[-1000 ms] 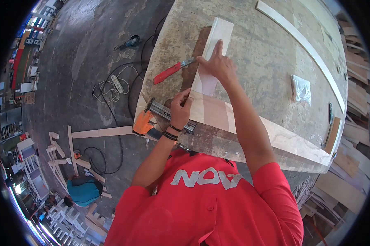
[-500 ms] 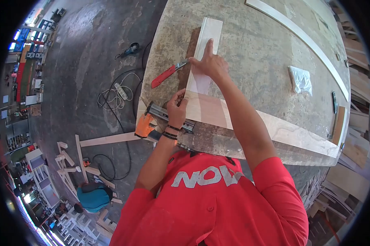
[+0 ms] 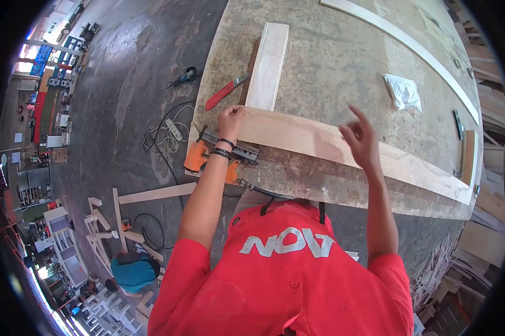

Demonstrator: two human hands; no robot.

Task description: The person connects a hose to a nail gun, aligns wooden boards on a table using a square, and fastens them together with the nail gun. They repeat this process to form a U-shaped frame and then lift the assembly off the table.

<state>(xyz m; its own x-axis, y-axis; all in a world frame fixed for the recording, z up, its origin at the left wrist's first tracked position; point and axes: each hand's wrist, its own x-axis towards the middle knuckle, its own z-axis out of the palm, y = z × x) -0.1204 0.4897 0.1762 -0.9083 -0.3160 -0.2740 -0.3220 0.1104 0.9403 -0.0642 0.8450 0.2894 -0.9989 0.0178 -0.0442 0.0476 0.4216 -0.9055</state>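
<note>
Gripping the left end of the long board [image 3: 300, 134], the left hand [image 3: 230, 119] keeps its fingers curled tight. The board lies along the near side of the worktable [image 3: 333, 73], below the short board [image 3: 267, 67]. The right hand [image 3: 362, 140] (slightly blurred) hovers empty, index finger extended, thumb apart.

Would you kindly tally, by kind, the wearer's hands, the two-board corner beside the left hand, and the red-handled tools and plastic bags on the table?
Hands: 2 (left hand, right hand)
Corner boards: 2 (short board, long board)
Red-handled tool: 1
Plastic bag: 1
Total: 6
</note>
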